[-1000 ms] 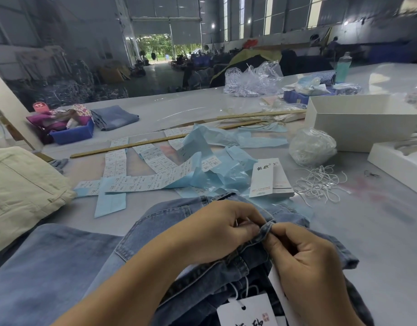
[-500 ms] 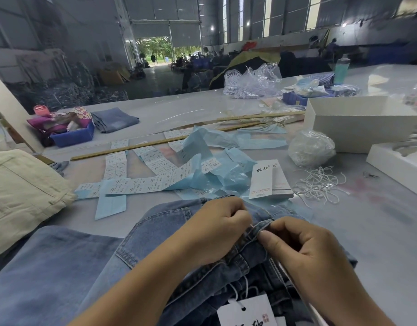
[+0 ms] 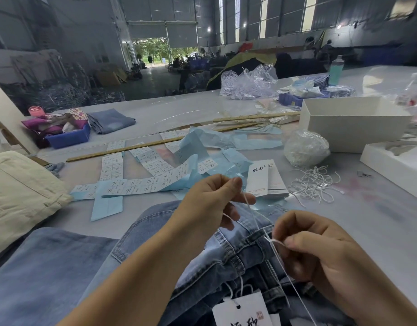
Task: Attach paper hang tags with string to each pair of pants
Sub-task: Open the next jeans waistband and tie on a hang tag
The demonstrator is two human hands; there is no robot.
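Here, above the blue jeans (image 3: 226,250), the left hand (image 3: 210,203) and right hand (image 3: 320,255) each pinch the white string (image 3: 251,210) taut, and overpulling could jerk it free of the hang tag (image 3: 242,310) below.

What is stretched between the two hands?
In the head view, a thin white string runs from the left hand to the right hand, above the jeans.

Two white boxes (image 3: 351,124), two blue bins (image 3: 68,137).
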